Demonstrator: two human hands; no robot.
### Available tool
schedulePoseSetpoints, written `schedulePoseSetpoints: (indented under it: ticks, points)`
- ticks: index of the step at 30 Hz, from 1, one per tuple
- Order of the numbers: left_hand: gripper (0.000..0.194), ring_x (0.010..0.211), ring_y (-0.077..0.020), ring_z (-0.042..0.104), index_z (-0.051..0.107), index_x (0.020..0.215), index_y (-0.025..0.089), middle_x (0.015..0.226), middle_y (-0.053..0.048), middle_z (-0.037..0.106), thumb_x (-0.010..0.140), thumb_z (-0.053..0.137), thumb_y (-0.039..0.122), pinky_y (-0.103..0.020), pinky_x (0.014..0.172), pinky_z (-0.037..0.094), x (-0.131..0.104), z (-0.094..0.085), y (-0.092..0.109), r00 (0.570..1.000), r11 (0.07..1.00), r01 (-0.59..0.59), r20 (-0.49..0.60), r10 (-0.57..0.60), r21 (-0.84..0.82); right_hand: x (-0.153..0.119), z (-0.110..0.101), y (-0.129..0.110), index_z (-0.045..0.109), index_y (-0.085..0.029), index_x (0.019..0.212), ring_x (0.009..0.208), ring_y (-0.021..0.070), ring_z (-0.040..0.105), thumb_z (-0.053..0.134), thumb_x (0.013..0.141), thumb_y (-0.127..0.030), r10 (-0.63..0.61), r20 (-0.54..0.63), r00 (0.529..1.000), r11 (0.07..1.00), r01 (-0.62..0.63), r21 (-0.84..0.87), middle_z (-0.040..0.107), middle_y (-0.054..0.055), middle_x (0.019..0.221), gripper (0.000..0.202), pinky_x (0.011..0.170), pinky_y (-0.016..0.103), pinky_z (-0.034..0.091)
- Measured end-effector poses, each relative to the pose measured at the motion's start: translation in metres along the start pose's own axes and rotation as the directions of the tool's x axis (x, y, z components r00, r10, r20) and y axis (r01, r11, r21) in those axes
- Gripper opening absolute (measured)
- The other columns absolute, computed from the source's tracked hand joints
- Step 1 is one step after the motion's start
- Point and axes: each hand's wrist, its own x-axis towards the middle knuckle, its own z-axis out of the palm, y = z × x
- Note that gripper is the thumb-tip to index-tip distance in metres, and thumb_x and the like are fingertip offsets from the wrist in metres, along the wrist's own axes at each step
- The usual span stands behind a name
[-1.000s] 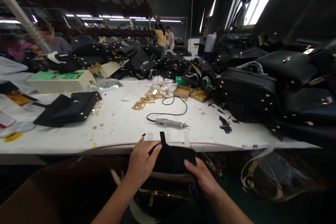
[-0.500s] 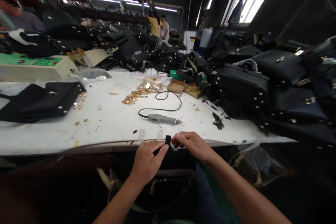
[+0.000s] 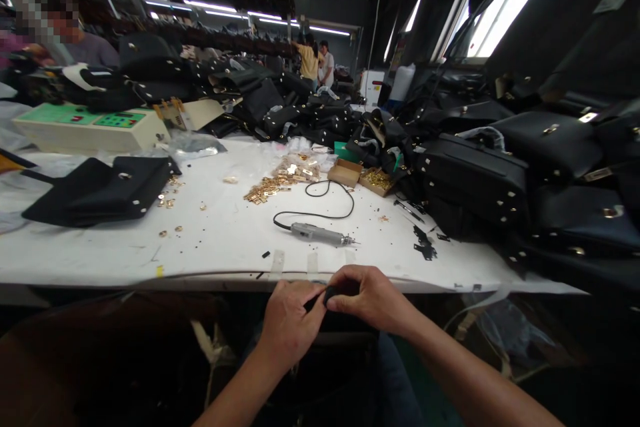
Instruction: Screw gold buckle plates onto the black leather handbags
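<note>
A small black strap-like piece (image 3: 329, 295) is pinched between my two hands just off the table's front edge. My left hand (image 3: 291, 319) is closed, its thumb and forefinger gripping the piece from the left. From the right, my right hand (image 3: 373, 295) pinches the same piece, its fingers curled; most of the piece is hidden by fingers. Beyond the hands, a grey electric screwdriver (image 3: 320, 234) lies on the white table (image 3: 225, 233), its bit pointing right and its black cord looping behind it.
Gold metal fittings (image 3: 267, 189) are heaped behind the screwdriver, beside small cardboard boxes (image 3: 345, 172). A black bag piece (image 3: 110, 190) lies at left, near a cream machine (image 3: 95, 130). Black bags (image 3: 473, 173) are piled at right. Several people are in the background.
My right hand has closed in on the black piece, which stood upright in my left fingers and is now mostly covered. Both hands sit slightly lower; the camera view has shifted left.
</note>
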Motion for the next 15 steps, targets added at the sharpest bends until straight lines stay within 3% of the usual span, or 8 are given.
schedulePoseSetpoints:
  ticks: [2,5,10,12,15]
  points:
    - [0.025,0.079,-0.0211,0.067,0.075,0.09,0.027,0.086,-0.001,0.076,0.096,0.053,0.035,-0.034,0.074,0.044,0.002,0.0,-0.001,1.0,1.0,0.011,0.007,-0.011,-0.005,-0.002,0.007,0.002,0.075,-0.02,0.081,0.077,0.017,0.064,0.077,0.078,-0.027,-0.072,-0.121,0.99,0.996,0.065,-0.065,0.071,0.0,0.077,0.007,0.071,0.027,0.046]
    - [0.027,0.084,-0.0219,0.069,0.075,0.09,0.028,0.09,0.0,0.077,0.097,0.051,0.039,-0.035,0.076,0.046,0.005,-0.002,-0.003,1.0,1.0,0.025,0.017,-0.025,-0.016,-0.004,0.007,-0.002,0.074,-0.02,0.077,0.074,0.0163,0.063,0.075,0.081,-0.028,-0.152,-0.208,0.966,0.986,0.132,-0.105,0.07,0.0,0.076,0.008,0.07,0.027,0.045]
    - [0.028,0.084,-0.021,0.067,0.074,0.089,0.029,0.09,0.0,0.074,0.099,0.05,0.041,-0.036,0.079,0.046,0.004,-0.009,-0.012,1.0,1.0,-0.002,-0.002,0.002,0.025,-0.014,-0.031,-0.008,0.068,-0.019,0.083,0.067,0.0166,0.06,0.065,0.088,-0.038,-0.021,-0.38,0.925,0.999,0.009,-0.032,0.069,0.001,0.071,0.02,0.062,0.026,0.043]
    - [0.029,0.088,-0.0211,0.066,0.072,0.089,0.027,0.093,-0.002,0.074,0.1,0.049,0.039,-0.037,0.08,0.045,0.003,-0.011,-0.015,0.997,0.996,-0.072,-0.033,0.073,0.052,-0.022,-0.051,0.004,0.069,-0.02,0.08,0.069,0.018,0.061,0.064,0.087,-0.039,0.004,-0.363,0.932,0.981,-0.074,-0.18,0.069,0.002,0.072,0.022,0.063,0.027,0.043]
    - [0.024,0.088,-0.0219,0.065,0.071,0.092,0.026,0.097,-0.002,0.074,0.1,0.05,0.035,-0.039,0.081,0.042,0.001,-0.009,-0.02,0.979,0.975,-0.194,-0.036,0.199,0.111,-0.038,-0.072,0.038,0.074,-0.022,0.076,0.071,0.0212,0.063,0.063,0.085,-0.037,0.045,-0.252,0.967,0.849,-0.171,-0.5,0.071,0.003,0.073,0.021,0.066,0.03,0.043]
